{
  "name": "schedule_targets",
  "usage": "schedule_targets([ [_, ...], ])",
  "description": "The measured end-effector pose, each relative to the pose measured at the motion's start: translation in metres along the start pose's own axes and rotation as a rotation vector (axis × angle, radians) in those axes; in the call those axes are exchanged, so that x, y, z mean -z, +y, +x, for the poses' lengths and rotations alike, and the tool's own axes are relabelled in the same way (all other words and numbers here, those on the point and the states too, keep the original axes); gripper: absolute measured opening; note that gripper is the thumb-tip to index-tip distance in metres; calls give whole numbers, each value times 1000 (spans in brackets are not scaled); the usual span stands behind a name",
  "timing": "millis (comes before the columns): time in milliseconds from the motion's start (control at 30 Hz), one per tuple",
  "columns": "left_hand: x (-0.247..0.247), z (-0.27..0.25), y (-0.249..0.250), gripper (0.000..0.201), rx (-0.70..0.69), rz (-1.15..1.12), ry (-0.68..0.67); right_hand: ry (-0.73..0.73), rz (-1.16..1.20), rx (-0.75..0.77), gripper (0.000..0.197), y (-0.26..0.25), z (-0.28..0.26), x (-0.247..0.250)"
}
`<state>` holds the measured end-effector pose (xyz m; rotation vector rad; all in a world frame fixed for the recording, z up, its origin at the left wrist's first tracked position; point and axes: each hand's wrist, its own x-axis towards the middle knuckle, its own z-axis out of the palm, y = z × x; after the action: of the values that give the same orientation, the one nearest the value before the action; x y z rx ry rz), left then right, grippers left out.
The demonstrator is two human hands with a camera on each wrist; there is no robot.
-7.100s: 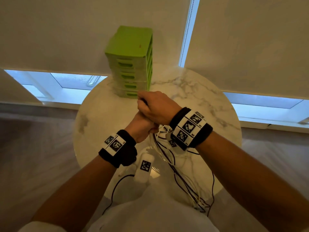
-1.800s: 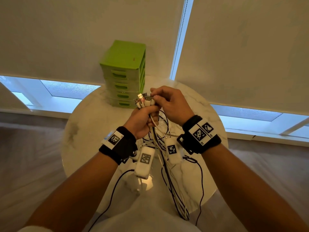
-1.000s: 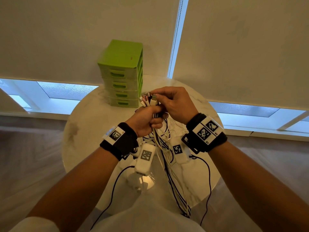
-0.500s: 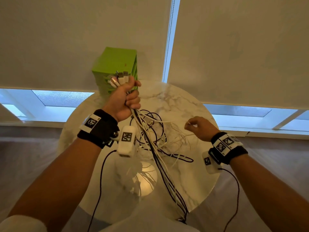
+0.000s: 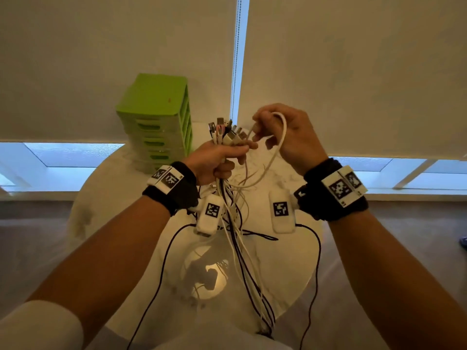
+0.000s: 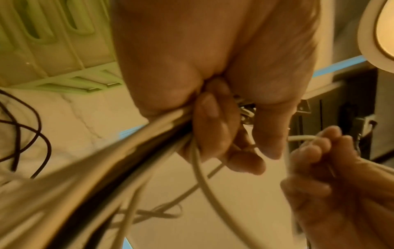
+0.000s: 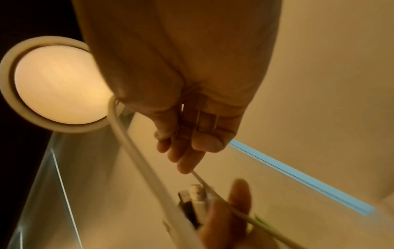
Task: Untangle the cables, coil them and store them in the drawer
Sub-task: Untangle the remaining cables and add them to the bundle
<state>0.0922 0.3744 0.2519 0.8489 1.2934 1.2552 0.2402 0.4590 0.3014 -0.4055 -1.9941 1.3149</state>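
Cables bunched in left hand, right hand looping one.

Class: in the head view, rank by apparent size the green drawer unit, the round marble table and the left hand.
1. round marble table
2. green drawer unit
3. left hand, though it is nearer the camera, so it looks enlarged.

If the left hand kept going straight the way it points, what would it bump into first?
Probably the right hand, which holds a white cable loop just past the left hand and its plug ends. Depth is hard to judge.
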Motion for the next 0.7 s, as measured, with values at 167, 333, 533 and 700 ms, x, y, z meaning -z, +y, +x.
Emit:
schedule_targets([
  [167, -5, 4, 1, 18, -88, -8, 86, 116, 36, -18, 22, 13, -5, 0],
  [333, -5, -2, 22, 18, -228, -185, 0, -364, -291, -394, 9, 76, -25, -14],
  [533, 7, -2, 13, 23, -195, -203, 57, -231, -340, -361, 22, 77, -16, -5],
  [700, 1, 1, -26, 14, -11, 39, 54, -156, -176, -161, 19, 26, 2, -11],
])
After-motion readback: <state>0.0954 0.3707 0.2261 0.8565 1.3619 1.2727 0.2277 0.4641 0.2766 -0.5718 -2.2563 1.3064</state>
